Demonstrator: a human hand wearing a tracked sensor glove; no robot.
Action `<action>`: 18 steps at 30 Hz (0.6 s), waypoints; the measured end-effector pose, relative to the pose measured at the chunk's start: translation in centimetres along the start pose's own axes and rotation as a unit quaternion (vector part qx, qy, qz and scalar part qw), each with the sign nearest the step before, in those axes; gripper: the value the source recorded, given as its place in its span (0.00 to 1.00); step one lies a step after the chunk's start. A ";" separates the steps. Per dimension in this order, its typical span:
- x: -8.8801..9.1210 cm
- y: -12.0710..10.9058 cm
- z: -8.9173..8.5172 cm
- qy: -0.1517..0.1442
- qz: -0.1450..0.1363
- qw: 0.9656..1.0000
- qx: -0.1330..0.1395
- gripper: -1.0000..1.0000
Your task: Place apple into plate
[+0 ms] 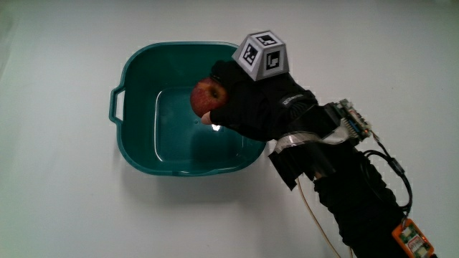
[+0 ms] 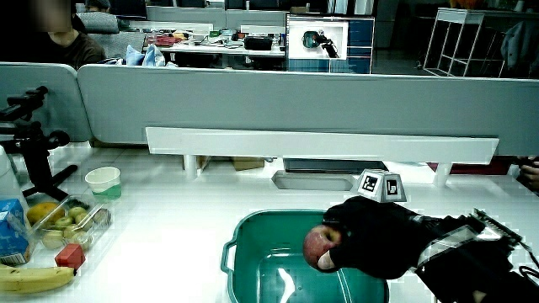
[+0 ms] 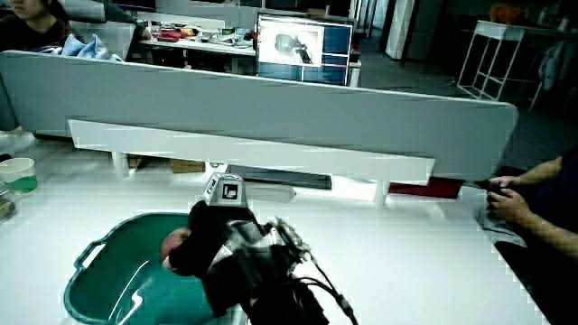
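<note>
- The hand (image 1: 259,107) is reaching over the teal basin (image 1: 136,154) from the rim nearer to the person, patterned cube (image 1: 262,54) on its back facing up.
- The fingers (image 1: 215,115) are wrapping around the apple (image 1: 208,94) and are clamped on it, not spread.
- The apple is sitting inside the basin's outline in the main view, over the inner floor and near the wall farther from the person.
- In both side views the apple (image 2: 316,246) (image 3: 173,242) is showing at about rim level, so it is looking lifted rather than resting (contact with the floor is not clear enough to call).
- There is no flat plate showing anywhere; the only container is this handled basin (image 2: 240,225), so I am treating it as the target.
- The basin is holding nothing else and is standing flat on the white table (image 1: 57,201).
- Progress, as a judgement: the pick and the carry are looking done, and the task is sitting in its last stretch.
- Still to do: lowering the apple to the basin floor, opening the fingers, and pulling the hand clear.
- Risk: the apple is round, so it may be rolling on release.
</note>
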 end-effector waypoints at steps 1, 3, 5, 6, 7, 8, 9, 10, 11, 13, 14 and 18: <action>-0.2 0.2 -0.2 0.000 0.001 1.000 -0.002 0.50; -0.4 0.7 -0.8 -0.009 0.000 1.000 -0.008 0.50; -0.5 1.2 -1.6 -0.002 0.003 1.000 -0.021 0.50; -0.5 1.5 -2.0 -0.005 -0.002 1.000 -0.023 0.50; -0.5 1.8 -2.4 -0.009 -0.006 1.000 -0.025 0.50; -0.7 2.0 -2.7 -0.009 -0.006 1.000 -0.030 0.50; -0.7 2.3 -3.0 -0.007 -0.005 0.999 -0.039 0.50; -0.7 2.6 -3.4 -0.013 -0.008 0.999 -0.039 0.50; -0.8 2.7 -3.6 -0.008 -0.004 0.999 -0.046 0.50; -0.9 3.1 -4.0 -0.016 -0.012 0.998 -0.054 0.50; -1.0 3.3 -4.2 -0.018 -0.013 0.998 -0.052 0.50; -1.3 3.8 -5.1 -0.028 -0.018 0.997 -0.066 0.50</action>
